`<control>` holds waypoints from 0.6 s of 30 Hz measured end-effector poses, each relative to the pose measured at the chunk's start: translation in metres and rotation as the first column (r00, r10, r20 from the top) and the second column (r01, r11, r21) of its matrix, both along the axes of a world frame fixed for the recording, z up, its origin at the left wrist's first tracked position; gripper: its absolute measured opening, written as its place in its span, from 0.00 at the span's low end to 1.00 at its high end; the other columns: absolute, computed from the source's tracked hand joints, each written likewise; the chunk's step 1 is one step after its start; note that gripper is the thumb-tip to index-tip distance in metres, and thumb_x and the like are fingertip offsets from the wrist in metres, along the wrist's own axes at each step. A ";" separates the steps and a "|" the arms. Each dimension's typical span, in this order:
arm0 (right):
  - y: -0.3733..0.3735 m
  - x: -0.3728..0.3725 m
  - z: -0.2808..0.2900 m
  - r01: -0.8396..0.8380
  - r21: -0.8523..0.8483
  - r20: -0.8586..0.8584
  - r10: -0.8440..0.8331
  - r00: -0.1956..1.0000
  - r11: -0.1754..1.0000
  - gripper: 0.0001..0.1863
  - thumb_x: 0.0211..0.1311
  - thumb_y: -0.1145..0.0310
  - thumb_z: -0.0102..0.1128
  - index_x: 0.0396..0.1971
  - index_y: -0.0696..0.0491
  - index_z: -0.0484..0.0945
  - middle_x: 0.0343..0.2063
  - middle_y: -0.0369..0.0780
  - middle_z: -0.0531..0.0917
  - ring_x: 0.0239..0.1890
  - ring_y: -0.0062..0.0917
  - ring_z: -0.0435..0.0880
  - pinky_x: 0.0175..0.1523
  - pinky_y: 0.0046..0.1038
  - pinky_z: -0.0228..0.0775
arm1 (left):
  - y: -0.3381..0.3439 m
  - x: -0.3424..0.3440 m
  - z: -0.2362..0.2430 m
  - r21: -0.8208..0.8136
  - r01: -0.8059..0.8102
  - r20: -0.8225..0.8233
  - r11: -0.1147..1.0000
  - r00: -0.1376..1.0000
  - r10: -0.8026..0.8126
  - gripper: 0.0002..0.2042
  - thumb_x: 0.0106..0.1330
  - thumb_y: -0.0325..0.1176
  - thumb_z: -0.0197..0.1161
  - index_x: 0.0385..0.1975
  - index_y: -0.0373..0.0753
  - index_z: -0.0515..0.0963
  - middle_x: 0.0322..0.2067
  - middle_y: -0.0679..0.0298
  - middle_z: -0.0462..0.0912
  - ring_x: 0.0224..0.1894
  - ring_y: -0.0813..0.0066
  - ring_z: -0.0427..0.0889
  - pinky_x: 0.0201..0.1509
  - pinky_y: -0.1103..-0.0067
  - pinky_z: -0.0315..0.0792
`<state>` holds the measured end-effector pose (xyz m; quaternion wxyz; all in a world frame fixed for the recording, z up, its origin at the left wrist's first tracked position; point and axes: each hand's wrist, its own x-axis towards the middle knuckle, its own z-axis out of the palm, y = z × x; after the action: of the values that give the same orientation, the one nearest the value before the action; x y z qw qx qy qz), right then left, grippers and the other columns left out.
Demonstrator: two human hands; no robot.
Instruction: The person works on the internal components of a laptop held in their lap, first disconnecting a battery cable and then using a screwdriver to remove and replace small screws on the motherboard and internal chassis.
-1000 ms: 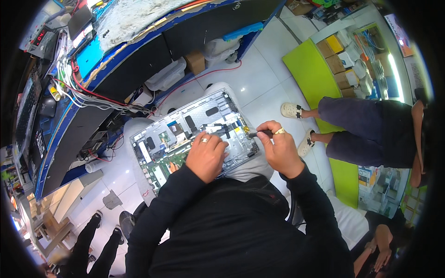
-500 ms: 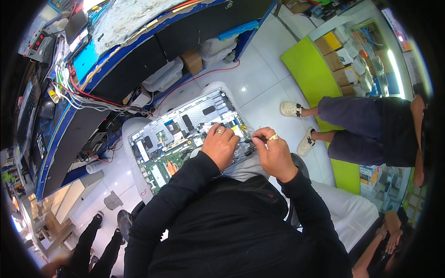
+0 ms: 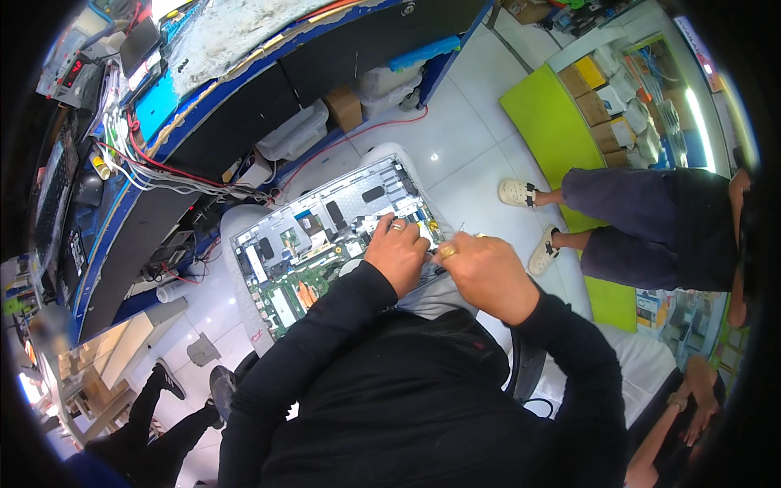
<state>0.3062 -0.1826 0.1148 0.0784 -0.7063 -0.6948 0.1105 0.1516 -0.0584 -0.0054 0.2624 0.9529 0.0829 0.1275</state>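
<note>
Head view: working, apparently unfinished, inside an opened laptop, half-curling left hand, hold unclear, pinching thin tool in right hand.

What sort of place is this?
Probably a small electronics repair shop: there's an opened laptop base with its green circuit board exposed, a workbench strewn with cables, and a lime-green display case holding boxes.

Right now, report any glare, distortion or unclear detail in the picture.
Head view: light tube at right washed out white, small glints on the floor tiles; head view: wide fisheye distortion, corners black; head view: opened laptop brightly lit, but fine detail by the right hand too small to tell.
</note>
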 end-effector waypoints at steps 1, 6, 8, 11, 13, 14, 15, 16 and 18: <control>0.007 0.004 0.000 -0.196 0.066 -0.044 0.199 0.979 0.978 0.07 0.72 0.70 0.61 0.32 0.55 0.81 0.31 0.45 0.81 0.25 0.37 0.87 0.31 0.37 0.80 | 0.001 0.001 -0.001 0.017 -0.001 -0.001 1.000 1.000 0.001 0.10 0.57 0.26 0.69 0.38 0.42 0.85 0.37 0.60 0.82 0.47 0.56 0.82 0.70 0.55 0.67; 0.019 -0.003 0.011 -0.140 -0.089 0.072 0.146 0.987 0.986 0.03 0.65 0.73 0.61 0.33 0.56 0.80 0.32 0.45 0.81 0.30 0.38 0.88 0.34 0.37 0.82 | 0.002 0.001 -0.007 -0.081 -0.016 -0.055 0.997 0.998 0.012 0.09 0.56 0.31 0.69 0.37 0.42 0.86 0.40 0.58 0.82 0.54 0.54 0.82 0.72 0.53 0.65; 0.021 -0.002 0.006 -0.156 -0.119 0.019 0.159 0.987 0.981 0.05 0.65 0.73 0.61 0.38 0.57 0.81 0.33 0.44 0.81 0.30 0.39 0.89 0.35 0.38 0.84 | 0.008 0.002 -0.009 -0.088 0.014 -0.068 0.996 0.997 -0.020 0.09 0.55 0.33 0.70 0.36 0.42 0.86 0.40 0.57 0.82 0.53 0.54 0.82 0.70 0.54 0.66; 0.020 -0.012 0.012 -0.193 -0.092 -0.019 0.192 0.981 0.977 0.08 0.66 0.73 0.60 0.42 0.57 0.81 0.32 0.44 0.81 0.27 0.40 0.88 0.34 0.39 0.83 | 0.004 0.002 -0.011 -0.098 0.003 -0.009 0.995 1.000 -0.004 0.10 0.56 0.33 0.70 0.37 0.42 0.87 0.39 0.57 0.82 0.53 0.56 0.82 0.70 0.55 0.66; 0.022 -0.012 0.017 -0.112 -0.177 0.064 0.126 0.990 0.978 0.09 0.65 0.74 0.60 0.43 0.58 0.81 0.33 0.45 0.81 0.28 0.39 0.88 0.34 0.39 0.83 | 0.004 0.002 -0.010 -0.071 -0.009 -0.024 0.997 1.000 0.008 0.09 0.57 0.33 0.70 0.37 0.41 0.86 0.39 0.58 0.82 0.53 0.56 0.82 0.71 0.54 0.65; 0.023 -0.011 0.018 0.005 -0.273 0.157 0.039 0.987 0.962 0.10 0.65 0.74 0.60 0.44 0.58 0.82 0.34 0.45 0.81 0.30 0.39 0.89 0.34 0.39 0.83 | 0.004 0.002 -0.010 -0.067 0.005 -0.034 0.998 0.999 -0.007 0.09 0.58 0.32 0.71 0.37 0.40 0.85 0.38 0.59 0.82 0.52 0.56 0.82 0.73 0.54 0.65; 0.026 -0.010 0.017 -0.012 -0.262 0.156 0.054 0.986 0.965 0.10 0.65 0.74 0.60 0.44 0.58 0.82 0.34 0.45 0.81 0.30 0.39 0.89 0.34 0.39 0.83 | 0.006 0.001 -0.010 -0.056 -0.012 -0.036 0.998 0.999 0.010 0.09 0.58 0.32 0.71 0.37 0.40 0.85 0.38 0.59 0.82 0.52 0.56 0.82 0.73 0.54 0.65; 0.027 -0.009 0.018 -0.077 -0.194 0.042 0.086 0.995 0.978 0.10 0.64 0.75 0.60 0.44 0.58 0.82 0.36 0.46 0.80 0.31 0.40 0.89 0.35 0.39 0.83 | 0.006 0.001 -0.010 -0.032 0.005 -0.021 0.999 1.000 -0.005 0.07 0.61 0.32 0.70 0.37 0.40 0.85 0.38 0.59 0.82 0.52 0.57 0.82 0.73 0.53 0.64; 0.026 -0.006 0.018 -0.141 -0.115 -0.067 0.134 0.989 0.983 0.10 0.64 0.76 0.60 0.44 0.58 0.83 0.39 0.48 0.80 0.33 0.41 0.89 0.36 0.39 0.83 | 0.006 0.000 -0.010 -0.005 0.020 -0.017 1.000 1.000 -0.020 0.06 0.66 0.34 0.69 0.37 0.40 0.86 0.38 0.61 0.83 0.53 0.57 0.82 0.75 0.53 0.63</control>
<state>0.2999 -0.1568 0.1329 0.0484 -0.6565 -0.7315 0.1778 0.1520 -0.0523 -0.0156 0.2650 0.9541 0.0761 0.1165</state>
